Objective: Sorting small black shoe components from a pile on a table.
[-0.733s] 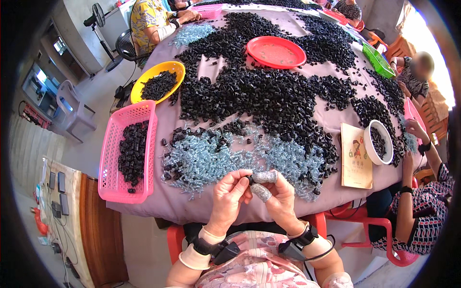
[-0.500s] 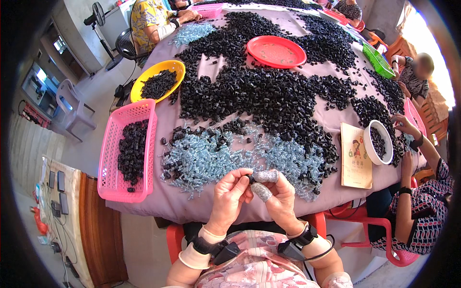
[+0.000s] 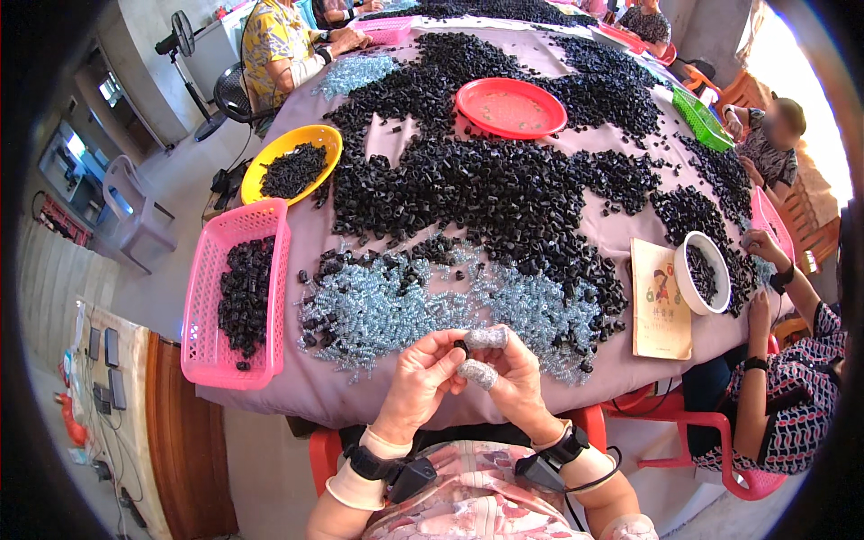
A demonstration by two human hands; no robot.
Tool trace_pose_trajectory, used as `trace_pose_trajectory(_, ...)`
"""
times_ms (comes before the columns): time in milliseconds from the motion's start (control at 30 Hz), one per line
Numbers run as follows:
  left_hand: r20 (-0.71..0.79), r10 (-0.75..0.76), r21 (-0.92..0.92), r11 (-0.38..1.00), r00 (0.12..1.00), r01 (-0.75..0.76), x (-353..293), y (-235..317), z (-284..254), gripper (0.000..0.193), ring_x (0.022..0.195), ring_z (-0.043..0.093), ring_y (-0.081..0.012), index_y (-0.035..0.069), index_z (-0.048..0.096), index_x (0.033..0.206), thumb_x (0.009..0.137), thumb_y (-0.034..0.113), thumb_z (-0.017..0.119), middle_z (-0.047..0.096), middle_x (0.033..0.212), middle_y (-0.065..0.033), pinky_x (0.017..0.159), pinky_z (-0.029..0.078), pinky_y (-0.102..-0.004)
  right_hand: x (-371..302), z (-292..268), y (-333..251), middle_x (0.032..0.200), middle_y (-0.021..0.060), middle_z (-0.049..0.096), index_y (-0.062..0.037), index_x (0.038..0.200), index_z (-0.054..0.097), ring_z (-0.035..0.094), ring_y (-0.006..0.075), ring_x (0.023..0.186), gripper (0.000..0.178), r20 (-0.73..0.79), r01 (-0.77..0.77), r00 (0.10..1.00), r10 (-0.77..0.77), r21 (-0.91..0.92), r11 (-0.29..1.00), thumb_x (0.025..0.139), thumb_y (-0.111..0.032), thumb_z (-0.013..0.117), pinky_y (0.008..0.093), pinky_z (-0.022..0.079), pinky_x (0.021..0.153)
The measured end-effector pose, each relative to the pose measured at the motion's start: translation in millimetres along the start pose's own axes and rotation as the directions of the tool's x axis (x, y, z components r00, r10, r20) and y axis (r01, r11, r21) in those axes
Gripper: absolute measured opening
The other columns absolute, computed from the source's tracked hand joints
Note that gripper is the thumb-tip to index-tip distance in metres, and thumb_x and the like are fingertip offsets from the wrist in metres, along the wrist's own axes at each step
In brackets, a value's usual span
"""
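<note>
Above the table's near edge, my left hand [image 3: 416, 385] is closed, pinching a small black plastic cap [image 3: 462, 347] between thumb and forefinger. My right hand [image 3: 515, 382] meets it from the other side, with grey covers on its thumb and forefinger. Those covered tips are at the cap; whatever they grip is too small and hidden to name. Just beyond both hands lies a pile of small clear-bluish coiled plastic pieces [image 3: 364, 310]. Behind it spreads a large heap of black caps [image 3: 450, 184].
At left stand a pink basket [image 3: 194, 310] of black parts and a yellow bowl [image 3: 337, 162]. A red tray [image 3: 511, 108] lies mid-table. On the right are a booklet [image 3: 661, 328], a white bowl [image 3: 686, 297] and a green basket [image 3: 702, 117]. Co-workers sit along both sides.
The whole view has shifted slightly. My hands stay together around the small black cap, with only a slight change in finger position.
</note>
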State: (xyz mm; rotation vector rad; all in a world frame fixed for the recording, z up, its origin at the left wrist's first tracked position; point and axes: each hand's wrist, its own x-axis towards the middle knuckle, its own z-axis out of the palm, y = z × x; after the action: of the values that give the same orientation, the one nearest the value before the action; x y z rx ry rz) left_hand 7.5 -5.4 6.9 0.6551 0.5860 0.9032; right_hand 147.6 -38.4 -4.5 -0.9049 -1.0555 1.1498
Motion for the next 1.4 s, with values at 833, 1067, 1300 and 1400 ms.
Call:
trace_pose_trajectory(833,0.005,-0.032,-0.183,0.983,0.999,0.032,0.6,-9.1,0.2,0.027,0.081,0.06,-0.0133,0.011,0.049,0.11,0.087,0.005,0.06,0.058,0.095,-0.0028,0.063,0.051,-0.024,9.5,-13.0,-3.0,0.093,0.0048,0.049,-0.0015,0.102,0.058,0.043,0.0124,0.067,0.035,0.214,0.06,0.977,-0.002,-0.267,0.962,0.078,-0.024,0.071,0.0247,0.038,0.059)
trace_pose_trajectory(1067,-0.037,-0.071,-0.26,0.964,0.997,0.059,-0.2,-15.0,-2.5,0.027,0.083,0.06,-0.0135,0.012,0.049,0.108,0.086,0.006,0.062,0.059,0.094,-0.0018,0.064,0.051,-0.0251,9.2,-7.7,-11.1,0.096,0.0067,0.05,-0.0008,0.103,0.058,0.045,0.0134,0.069,0.034,0.215,0.132,0.976,-0.044,-0.415,0.9,0.082,-0.026,0.067,0.0249,0.039,0.06)
trace_pose_trajectory(1300,-0.003,-0.078,-0.198,0.977,0.997,0.076,-3.6,-17.6,-9.7,0.029,0.075,0.059,-0.0116,0.014,0.048,0.108,0.085,0.008,0.064,0.058,0.089,-0.0004,0.055,0.049,-0.0233,4.1,-7.9,1.5,0.098,0.0082,0.053,-0.0007,0.102,0.059,0.055,0.0161,0.079,0.029,0.201,0.096,0.979,-0.027,-0.346,0.933,0.084,-0.023,0.064,0.0258,0.044,0.068)
trace_pose_trajectory(1400,0.0,-0.093,-0.196,0.976,0.996,0.091,-3.1,-15.8,-9.9,0.029,0.073,0.059,-0.0115,0.014,0.048,0.109,0.085,0.009,0.064,0.058,0.088,-0.0006,0.053,0.048,-0.0224,5.7,-6.9,-3.4,0.098,0.0083,0.053,0.0,0.101,0.059,0.057,0.0163,0.08,0.027,0.197,0.069,0.98,0.003,-0.355,0.932,0.084,-0.021,0.063,0.0268,0.046,0.068)
